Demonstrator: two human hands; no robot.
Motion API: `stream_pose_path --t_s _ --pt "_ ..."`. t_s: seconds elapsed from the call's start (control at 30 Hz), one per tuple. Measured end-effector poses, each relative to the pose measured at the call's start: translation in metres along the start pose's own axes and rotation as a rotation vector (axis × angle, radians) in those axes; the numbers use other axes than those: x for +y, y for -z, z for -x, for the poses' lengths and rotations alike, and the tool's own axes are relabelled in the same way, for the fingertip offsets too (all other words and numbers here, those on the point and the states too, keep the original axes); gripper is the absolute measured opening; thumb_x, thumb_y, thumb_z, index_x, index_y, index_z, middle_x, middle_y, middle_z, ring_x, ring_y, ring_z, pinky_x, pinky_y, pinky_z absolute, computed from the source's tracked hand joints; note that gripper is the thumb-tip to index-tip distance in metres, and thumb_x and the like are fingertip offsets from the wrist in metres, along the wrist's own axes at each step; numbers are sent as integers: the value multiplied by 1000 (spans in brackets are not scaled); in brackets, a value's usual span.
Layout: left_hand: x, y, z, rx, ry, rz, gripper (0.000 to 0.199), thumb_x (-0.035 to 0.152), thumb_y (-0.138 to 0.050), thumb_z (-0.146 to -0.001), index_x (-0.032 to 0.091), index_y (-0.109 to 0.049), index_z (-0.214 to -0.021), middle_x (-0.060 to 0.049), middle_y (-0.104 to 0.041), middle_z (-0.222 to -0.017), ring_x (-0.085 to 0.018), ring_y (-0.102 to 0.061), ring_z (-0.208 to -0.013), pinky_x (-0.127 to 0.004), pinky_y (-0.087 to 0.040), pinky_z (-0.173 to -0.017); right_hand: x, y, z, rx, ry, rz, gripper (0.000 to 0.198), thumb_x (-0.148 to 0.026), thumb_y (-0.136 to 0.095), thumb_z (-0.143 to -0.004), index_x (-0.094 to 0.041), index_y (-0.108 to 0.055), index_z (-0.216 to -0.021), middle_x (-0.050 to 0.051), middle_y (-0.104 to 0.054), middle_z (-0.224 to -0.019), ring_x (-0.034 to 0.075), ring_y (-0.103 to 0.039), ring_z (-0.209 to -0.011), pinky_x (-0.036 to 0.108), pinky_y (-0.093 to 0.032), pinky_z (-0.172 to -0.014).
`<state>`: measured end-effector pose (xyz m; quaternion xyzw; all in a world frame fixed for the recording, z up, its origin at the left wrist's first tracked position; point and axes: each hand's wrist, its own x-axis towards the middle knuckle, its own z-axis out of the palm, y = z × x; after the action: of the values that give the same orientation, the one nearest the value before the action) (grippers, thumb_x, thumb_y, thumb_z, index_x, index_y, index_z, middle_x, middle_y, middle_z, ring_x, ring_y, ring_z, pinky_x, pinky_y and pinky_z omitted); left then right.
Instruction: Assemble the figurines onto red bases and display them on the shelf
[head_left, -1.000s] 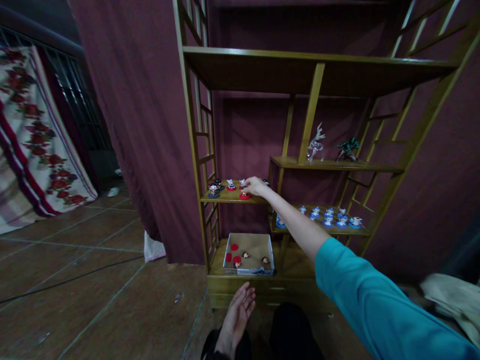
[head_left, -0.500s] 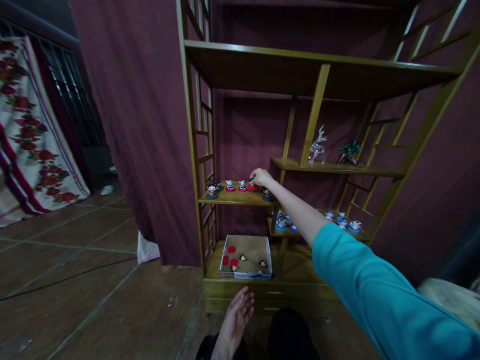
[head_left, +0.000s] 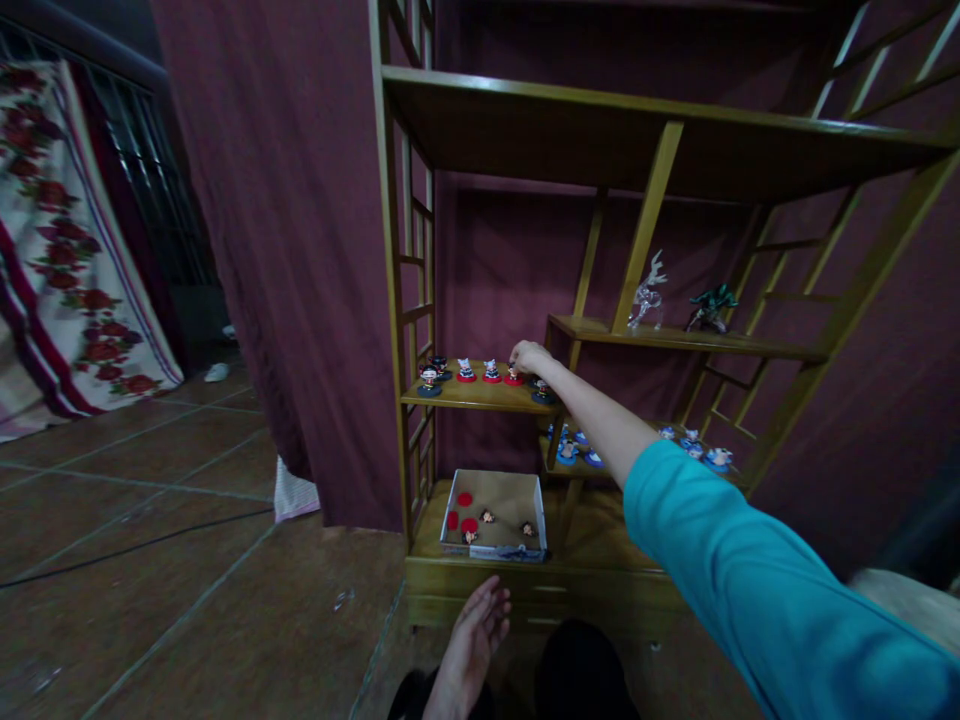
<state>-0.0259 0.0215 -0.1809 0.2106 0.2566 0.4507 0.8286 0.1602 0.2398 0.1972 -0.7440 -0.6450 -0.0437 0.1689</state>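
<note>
Running right from the lattice side (head_left: 405, 300), the small shelf (head_left: 472, 398) has bare wood along its front edge and open height above. Two dark-based figurines (head_left: 430, 379) stand at its left end, then two white figurines (head_left: 465, 371) on red bases. Well below, the left hand (head_left: 474, 632) is empty, fingers loosely open, before the drawers (head_left: 442, 585). Next along the shelf is the red-based figurine (head_left: 513, 376), upright, its top pinched by the right hand (head_left: 529, 357); another dark-based figurine (head_left: 541, 389) is just beside it, near the right end. Beneath, an open box (head_left: 451, 500) holds red discs (head_left: 465, 499) leftward and small dark-haired pieces (head_left: 487, 517). Around are a floral cloth (head_left: 82, 280), tiled floor (head_left: 187, 530), maroon curtain (head_left: 300, 250), blue-and-white figurines (head_left: 568, 453), a clear deer (head_left: 648, 300) and a dark green ornament (head_left: 711, 306).
</note>
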Motion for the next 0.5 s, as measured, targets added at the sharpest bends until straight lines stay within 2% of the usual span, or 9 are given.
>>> stream_pose_path --t_s 0.3,0.5 --pt "1 -1 0 28 17 1 40 24 -64 -70 19 -58 -109 -12 -61 -110 -22 -57 -100 -34 -42 -84 2 2 -7 -43 -8 7 33 -22 -75 -53 -21 -68 -86 5 -68 -90 17 -62 -83 20 -45 -68" --pt "1 -2 -1 40 33 8 41 25 -65 -69 20 -59 -108 -12 -61 -110 -21 -59 -97 -32 -43 -82 -4 5 -17 -24 108 -52 39 -22 -72 -55 -24 -66 -93 2 -67 -94 15 -63 -81 19 -44 -64"
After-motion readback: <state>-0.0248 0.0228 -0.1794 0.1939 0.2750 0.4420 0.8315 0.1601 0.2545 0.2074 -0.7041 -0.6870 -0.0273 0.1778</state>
